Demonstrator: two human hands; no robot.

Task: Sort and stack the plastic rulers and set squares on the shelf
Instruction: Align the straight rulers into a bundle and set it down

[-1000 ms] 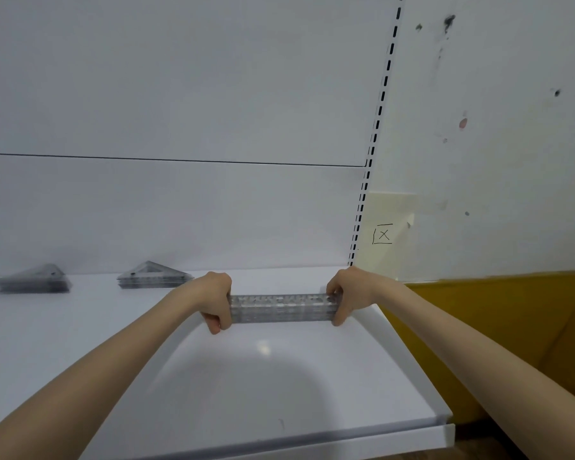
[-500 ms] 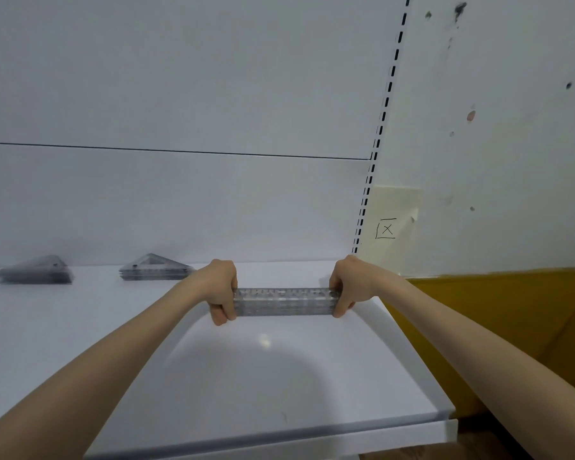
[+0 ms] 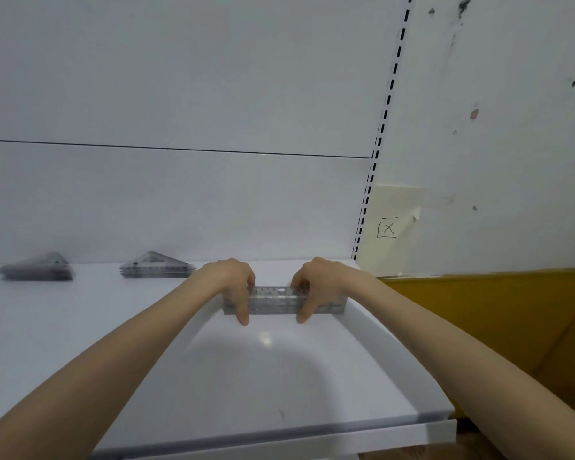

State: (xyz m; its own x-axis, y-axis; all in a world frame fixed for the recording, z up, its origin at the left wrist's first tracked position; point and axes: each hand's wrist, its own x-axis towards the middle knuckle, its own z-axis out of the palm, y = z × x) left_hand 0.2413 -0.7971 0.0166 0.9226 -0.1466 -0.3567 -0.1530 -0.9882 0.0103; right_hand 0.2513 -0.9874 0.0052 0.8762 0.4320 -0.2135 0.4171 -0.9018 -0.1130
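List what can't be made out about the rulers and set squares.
- Head view: ruler stack count and markings, blurred, partly covered by left hand and right hand.
- Head view: leftmost set square stack, blurred; piece count unreadable.
- Head view: shelf, left part cut off by frame edge.

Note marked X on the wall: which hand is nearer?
Right. The right hand grips the ruler stack below and left of the note; the left hand grips the same stack farther left.

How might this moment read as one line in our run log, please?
left hand, right hand: both grip clear plastic ruler stack | stack: white shelf, right end | clear set-square piles: two, farther left
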